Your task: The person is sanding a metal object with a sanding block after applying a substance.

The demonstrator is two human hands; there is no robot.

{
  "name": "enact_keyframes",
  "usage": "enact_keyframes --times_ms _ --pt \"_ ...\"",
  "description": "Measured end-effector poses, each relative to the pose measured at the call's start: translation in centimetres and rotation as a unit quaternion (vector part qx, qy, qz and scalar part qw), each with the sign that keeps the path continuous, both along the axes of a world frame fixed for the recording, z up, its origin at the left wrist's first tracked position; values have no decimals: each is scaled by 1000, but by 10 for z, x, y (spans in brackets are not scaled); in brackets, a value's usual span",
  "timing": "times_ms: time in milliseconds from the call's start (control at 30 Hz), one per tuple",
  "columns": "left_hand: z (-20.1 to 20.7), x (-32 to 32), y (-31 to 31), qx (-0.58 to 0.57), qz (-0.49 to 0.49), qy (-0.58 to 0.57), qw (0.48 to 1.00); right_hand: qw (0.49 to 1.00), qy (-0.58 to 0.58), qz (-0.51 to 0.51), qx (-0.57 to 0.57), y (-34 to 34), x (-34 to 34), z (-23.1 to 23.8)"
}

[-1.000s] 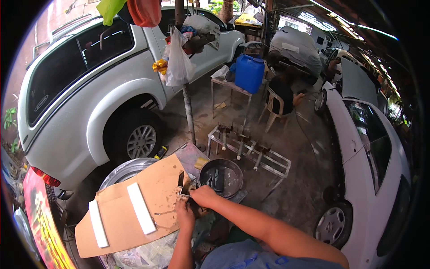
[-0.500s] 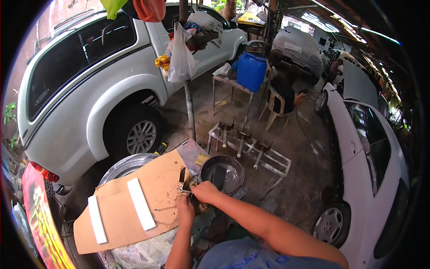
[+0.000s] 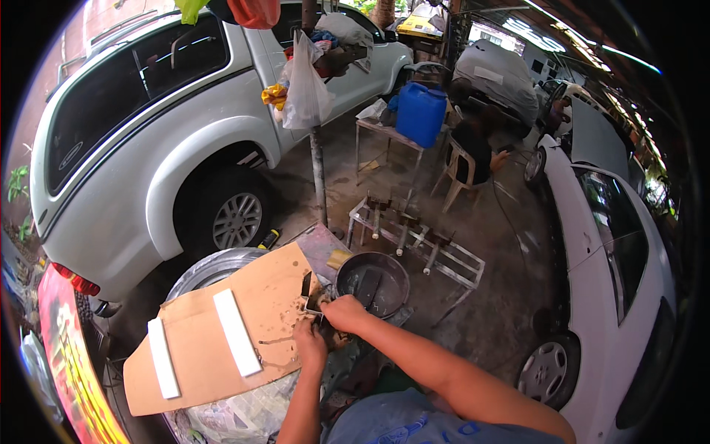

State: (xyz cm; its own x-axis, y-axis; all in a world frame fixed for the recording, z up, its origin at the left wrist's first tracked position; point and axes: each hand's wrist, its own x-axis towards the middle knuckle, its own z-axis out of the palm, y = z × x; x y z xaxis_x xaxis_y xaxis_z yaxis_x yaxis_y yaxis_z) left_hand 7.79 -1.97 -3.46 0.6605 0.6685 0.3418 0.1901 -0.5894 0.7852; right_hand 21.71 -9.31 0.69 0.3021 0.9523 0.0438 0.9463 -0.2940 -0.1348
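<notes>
Both hands are closed around a small dark metal bracket-like piece (image 3: 307, 286) with a pale edge, at the right end of a brown cardboard sheet (image 3: 192, 348). My left hand (image 3: 309, 339) grips it from the near side, low against the cardboard. My right hand (image 3: 343, 314) comes in from the right with fingers bent at the piece. The fingertips partly hide it, so its full shape cannot be made out. Two white strips (image 3: 237, 334) lie on the cardboard to the left. Dark wet-looking stains and a thin dark stick (image 3: 276, 341) are beside my left hand.
Beyond my right hand sits a dark round basin (image 3: 399, 285) with a dark flat piece inside. A metal frame stand (image 3: 464, 272) is farther right. A white pickup (image 3: 159, 148) stands left, a pale car (image 3: 592, 296) right. A seated person (image 3: 473, 152) is behind a blue jerrycan (image 3: 420, 115).
The whole view has shifted slightly, so things appear a little to the right. Both hands stay at the metal piece, with only small finger movement.
</notes>
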Motion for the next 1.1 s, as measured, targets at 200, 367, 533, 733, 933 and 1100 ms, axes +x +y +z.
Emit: enact_keyframes --times_ms 200,367,533,733,933,1100 --pt "-5 5 1 -42 16 -7 999 1000 8 -6 30 1 0 -2" --pt "1 -1 10 -39 -14 -20 999 1000 8 4 20 -1 1 -1" --pt "1 0 8 -12 -20 -8 1000 1000 13 0 14 1 -2 -2" --pt "9 -3 5 -22 -18 -8 1000 1000 6 -3 9 -1 -2 -4" --pt "-9 -22 30 -111 -81 65 988 999 4 24 35 7 -2 -8" --pt "-5 -7 18 -369 -24 -62 927 994 22 -31 -101 -4 4 10"
